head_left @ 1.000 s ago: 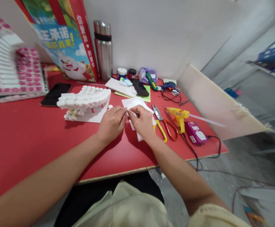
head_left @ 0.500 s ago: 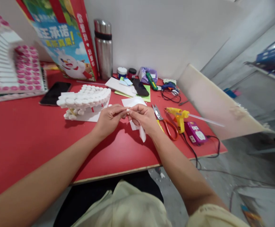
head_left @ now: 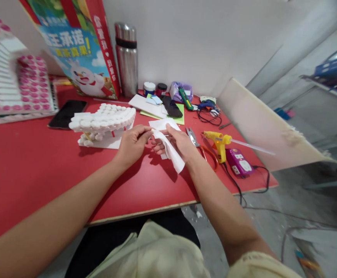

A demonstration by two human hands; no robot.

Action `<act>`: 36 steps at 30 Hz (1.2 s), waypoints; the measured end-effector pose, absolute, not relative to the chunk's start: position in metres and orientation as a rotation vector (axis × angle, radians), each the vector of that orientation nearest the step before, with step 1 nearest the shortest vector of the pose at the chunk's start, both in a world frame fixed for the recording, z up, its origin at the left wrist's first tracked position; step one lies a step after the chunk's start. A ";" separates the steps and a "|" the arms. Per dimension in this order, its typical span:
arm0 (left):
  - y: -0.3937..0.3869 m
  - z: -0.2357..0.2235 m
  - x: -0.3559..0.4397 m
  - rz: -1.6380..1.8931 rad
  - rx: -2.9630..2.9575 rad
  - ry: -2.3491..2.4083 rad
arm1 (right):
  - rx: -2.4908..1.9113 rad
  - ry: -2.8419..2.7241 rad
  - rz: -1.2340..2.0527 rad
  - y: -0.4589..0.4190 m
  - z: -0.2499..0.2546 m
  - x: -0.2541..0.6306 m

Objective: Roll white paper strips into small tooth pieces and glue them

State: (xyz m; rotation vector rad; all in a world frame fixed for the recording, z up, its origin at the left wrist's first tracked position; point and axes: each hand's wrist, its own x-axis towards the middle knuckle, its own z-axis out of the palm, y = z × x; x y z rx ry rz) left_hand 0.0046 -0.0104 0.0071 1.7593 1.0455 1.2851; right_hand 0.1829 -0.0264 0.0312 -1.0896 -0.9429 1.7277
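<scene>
My left hand [head_left: 133, 143] pinches one tip of a thin strip of white tissue paper [head_left: 172, 154] between thumb and fingertips. The strip hangs down slantwise across the palm side of my right hand [head_left: 182, 144], whose thumb is raised and whose fingers are stretched out behind the paper. Beneath both hands, a sheet of white paper [head_left: 159, 124] lies on the red table. Left of my left hand stands a small model [head_left: 104, 117] covered in rounded white pieces, on a white base.
Right of my hands lie pliers with orange handles [head_left: 210, 156], a yellow glue gun [head_left: 219, 144] and a purple power socket [head_left: 240, 162]. A phone [head_left: 67, 114], a steel flask [head_left: 127, 61] and a pink-and-white model [head_left: 35, 83] stand or lie behind. The table's front edge [head_left: 142, 213] is near me.
The white tissue strip has spread out and now runs from my left fingertips across my right hand. My right hand has opened and moved slightly right, away from the left fingertips.
</scene>
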 end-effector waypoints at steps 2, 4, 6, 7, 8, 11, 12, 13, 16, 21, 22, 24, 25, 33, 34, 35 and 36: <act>-0.009 0.007 0.002 1.266 1.727 1.038 | -1.068 -0.912 1.824 -0.026 0.033 0.185; -0.008 0.006 0.001 1.250 1.729 1.025 | -1.082 -0.952 1.783 -0.028 0.032 0.184; -0.008 0.005 0.001 1.235 1.732 1.012 | -1.130 -1.026 1.654 -0.030 0.028 0.181; -0.008 0.004 0.001 1.229 1.720 1.010 | -1.152 -1.066 1.575 -0.030 0.026 0.179; -0.008 0.003 0.002 1.226 1.698 1.013 | -1.174 -1.112 1.491 -0.031 0.024 0.177; -0.011 0.003 0.007 1.221 1.604 1.050 | -1.258 -1.326 1.113 -0.032 0.017 0.173; -0.012 0.003 0.009 1.225 1.576 1.062 | -1.288 -1.415 0.930 -0.033 0.015 0.171; -0.013 0.003 0.010 1.232 1.557 1.069 | -1.316 -1.501 0.742 -0.035 0.014 0.170; -0.013 0.003 0.013 1.267 1.547 1.077 | -1.358 -1.649 0.381 -0.038 0.013 0.167; -0.004 0.001 0.004 1.253 1.553 1.065 | -1.301 -1.380 1.108 -0.034 0.019 0.173; -0.003 0.001 0.002 1.245 1.550 1.059 | -1.256 -1.237 1.349 -0.032 0.022 0.177; -0.002 0.003 -0.001 1.239 1.543 1.034 | -1.154 -0.977 1.720 -0.027 0.027 0.183; -0.002 0.003 -0.001 1.233 1.544 1.016 | -1.104 -0.890 1.847 -0.026 0.029 0.186; -0.007 0.005 0.001 1.209 1.621 0.957 | -1.007 -0.770 2.031 -0.029 0.034 0.183; -0.006 0.005 0.001 1.208 1.614 0.965 | -1.028 -0.768 1.995 -0.029 0.034 0.183; -0.006 0.004 0.001 1.209 1.604 0.973 | -1.051 -0.767 1.956 -0.029 0.034 0.183; -0.005 0.004 0.001 1.209 1.597 0.977 | -1.075 -0.769 1.918 -0.029 0.034 0.184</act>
